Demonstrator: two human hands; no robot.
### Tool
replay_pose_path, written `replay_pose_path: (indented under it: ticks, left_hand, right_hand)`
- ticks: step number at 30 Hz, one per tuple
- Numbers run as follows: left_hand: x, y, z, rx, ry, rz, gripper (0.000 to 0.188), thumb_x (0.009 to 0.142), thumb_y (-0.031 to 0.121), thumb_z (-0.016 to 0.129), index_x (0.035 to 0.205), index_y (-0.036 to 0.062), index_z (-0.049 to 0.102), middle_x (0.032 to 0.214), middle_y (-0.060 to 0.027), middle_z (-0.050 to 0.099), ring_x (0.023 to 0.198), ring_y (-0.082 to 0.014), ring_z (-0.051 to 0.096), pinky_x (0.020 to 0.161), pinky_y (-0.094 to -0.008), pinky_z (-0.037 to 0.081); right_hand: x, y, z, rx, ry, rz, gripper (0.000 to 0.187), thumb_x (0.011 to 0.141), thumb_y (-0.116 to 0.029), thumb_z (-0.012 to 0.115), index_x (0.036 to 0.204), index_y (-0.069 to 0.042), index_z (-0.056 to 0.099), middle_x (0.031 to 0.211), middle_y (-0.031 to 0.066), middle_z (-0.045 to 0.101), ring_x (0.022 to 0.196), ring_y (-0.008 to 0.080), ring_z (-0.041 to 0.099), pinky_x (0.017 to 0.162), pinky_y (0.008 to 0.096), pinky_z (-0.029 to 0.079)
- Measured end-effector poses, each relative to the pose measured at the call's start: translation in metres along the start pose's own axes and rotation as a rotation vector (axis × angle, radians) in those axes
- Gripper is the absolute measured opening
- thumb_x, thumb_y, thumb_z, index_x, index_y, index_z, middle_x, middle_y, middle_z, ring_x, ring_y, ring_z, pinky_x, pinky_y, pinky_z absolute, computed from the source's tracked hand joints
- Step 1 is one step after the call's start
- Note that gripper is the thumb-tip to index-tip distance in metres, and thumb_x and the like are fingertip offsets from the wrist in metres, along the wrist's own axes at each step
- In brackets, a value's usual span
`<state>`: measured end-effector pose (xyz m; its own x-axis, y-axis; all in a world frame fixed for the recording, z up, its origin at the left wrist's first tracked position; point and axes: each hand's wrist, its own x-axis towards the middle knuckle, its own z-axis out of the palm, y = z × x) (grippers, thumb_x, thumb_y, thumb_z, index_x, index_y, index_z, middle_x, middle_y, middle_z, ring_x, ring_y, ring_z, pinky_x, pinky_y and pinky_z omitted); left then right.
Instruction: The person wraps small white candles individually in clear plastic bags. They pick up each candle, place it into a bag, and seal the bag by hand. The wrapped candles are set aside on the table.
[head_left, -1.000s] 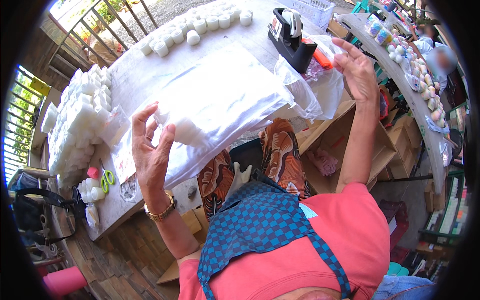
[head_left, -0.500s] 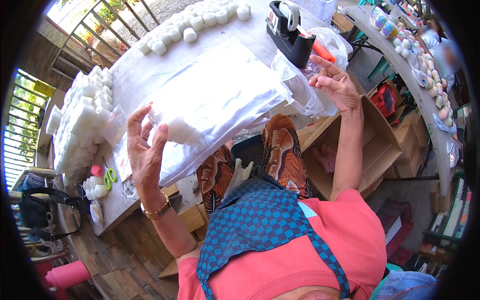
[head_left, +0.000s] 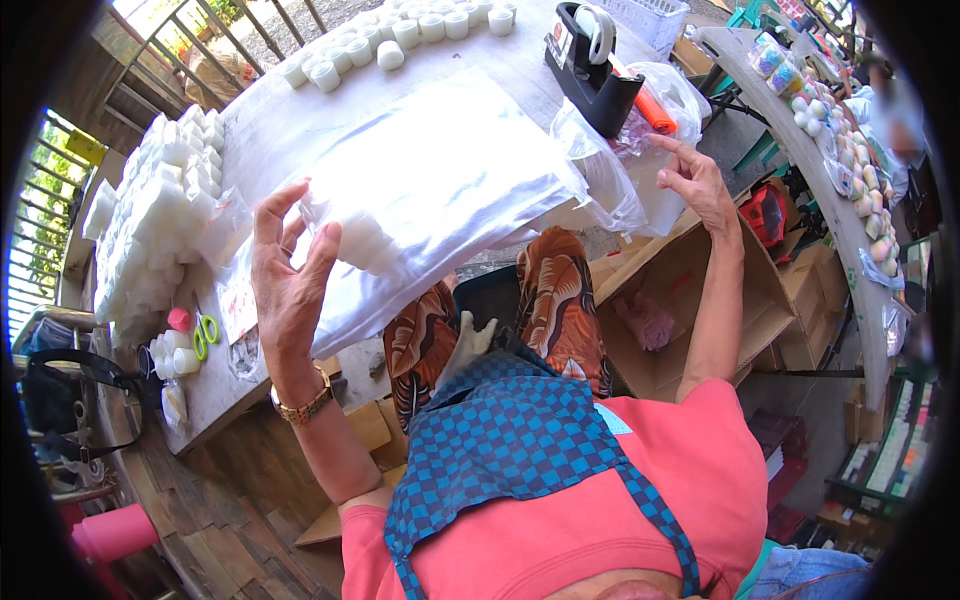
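My left hand [head_left: 290, 255] curls its fingers and thumb around one end of a clear-wrapped pack of white cups [head_left: 365, 240]. The pack lies over a white cloth [head_left: 440, 150] spread on the table; glare blurs its outline. My right hand [head_left: 705, 190] is held up right of the table edge, index finger stretched out and thumb apart from it, with nothing visible between them. Nearest to it are clear plastic bags [head_left: 605, 170] and a black tape dispenser [head_left: 605, 90] with a roll in it. An orange object [head_left: 652, 108] lies beside the dispenser.
Loose white cups [head_left: 390, 55] line the table's far edge. Wrapped white cups are piled in a tall stack [head_left: 160, 220] at left, near green-handled scissors [head_left: 205, 330]. An open cardboard box [head_left: 745, 310] stands below my right arm. Another table [head_left: 800, 130] with colourful goods is at far right.
My right hand has moved right and slightly down, away from the dispenser; its index finger now points out more. My left hand keeps its hold on the pack. The view has shifted slightly.
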<state>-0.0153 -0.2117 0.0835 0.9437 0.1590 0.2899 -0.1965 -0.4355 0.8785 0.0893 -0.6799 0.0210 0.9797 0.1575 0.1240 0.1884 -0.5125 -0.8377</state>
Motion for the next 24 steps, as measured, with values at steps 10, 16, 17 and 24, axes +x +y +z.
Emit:
replay_pose_path:
  ticks: [10,16,17,24]
  left_hand:
    - [-0.013,0.005,0.023,0.002,0.169,0.076,0.050,0.082,0.018,0.075,0.124,0.0066,0.051,0.134,-0.0154,0.050,0.127,-0.0341,0.049,0.101,-0.0514,0.050]
    - [-0.029,0.006,0.038,0.167,0.401,0.276,0.052,0.071,0.013,0.079,0.115,0.0053,0.054,0.133,-0.0221,0.048,0.119,-0.0381,0.054,0.095,-0.0451,0.049]
    - [-0.030,0.004,0.041,0.169,0.437,0.308,0.052,0.070,0.013,0.079,0.115,0.0052,0.054,0.132,-0.0229,0.048,0.118,-0.0391,0.054,0.094,-0.0448,0.049]
    - [-0.039,-0.001,0.046,0.125,0.452,0.381,0.048,0.071,0.015,0.079,0.112,0.0043,0.058,0.141,-0.0262,0.038,0.121,-0.0396,0.053,0.091,-0.0455,0.054]
  right_hand:
    - [0.008,-0.148,0.089,0.853,-0.643,0.138,0.052,0.093,-0.015,0.060,0.136,0.011,0.046,0.067,0.0036,0.058,0.073,0.0166,0.057,0.076,0.0324,0.050]
    - [0.047,-0.247,0.137,0.808,-0.934,0.032,0.057,0.095,-0.016,0.055,0.139,0.016,0.037,0.068,0.0042,0.057,0.075,0.0165,0.058,0.071,0.0328,0.054]
    - [0.048,-0.256,0.144,0.786,-0.947,0.035,0.057,0.096,-0.016,0.054,0.139,0.016,0.036,0.068,0.0045,0.057,0.074,0.0165,0.057,0.070,0.0321,0.053]
    - [0.048,-0.278,0.163,0.686,-0.994,0.122,0.054,0.096,-0.016,0.052,0.138,0.016,0.039,0.066,0.0058,0.056,0.072,0.0169,0.055,0.056,0.0269,0.052]
